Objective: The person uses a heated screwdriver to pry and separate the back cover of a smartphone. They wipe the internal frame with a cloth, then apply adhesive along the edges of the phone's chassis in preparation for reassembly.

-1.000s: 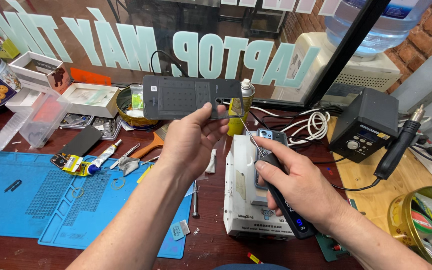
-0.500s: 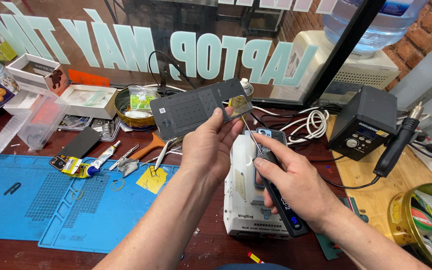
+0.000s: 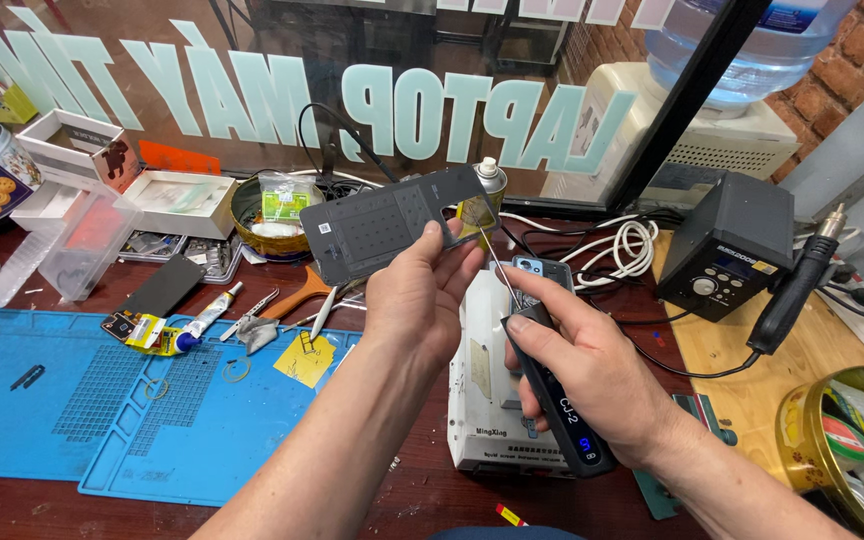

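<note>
My left hand [image 3: 420, 300] holds up a dark grey flat panel [image 3: 392, 224], thin and rectangular with a grid of small marks, tilted above the bench. My right hand [image 3: 592, 372] grips a black pen-shaped electric screwdriver [image 3: 552, 385] with a small lit display; its thin bit [image 3: 494, 258] points up at the panel's right edge. Under both hands lies a white box-shaped machine [image 3: 482, 400], and a phone [image 3: 540, 270] rests on its far end.
A blue work mat [image 3: 82, 400] covers the left of the bench, with a glue tube [image 3: 192, 325], tweezers and a yellow note by it. Small boxes and a round tin stand behind. A black soldering station [image 3: 727, 250] with its handle, white cables and a yellow tin sit right.
My left hand has tilted the panel and raised its right end a little. The screwdriver tip has come up to the panel's right edge. My right hand has barely shifted.
</note>
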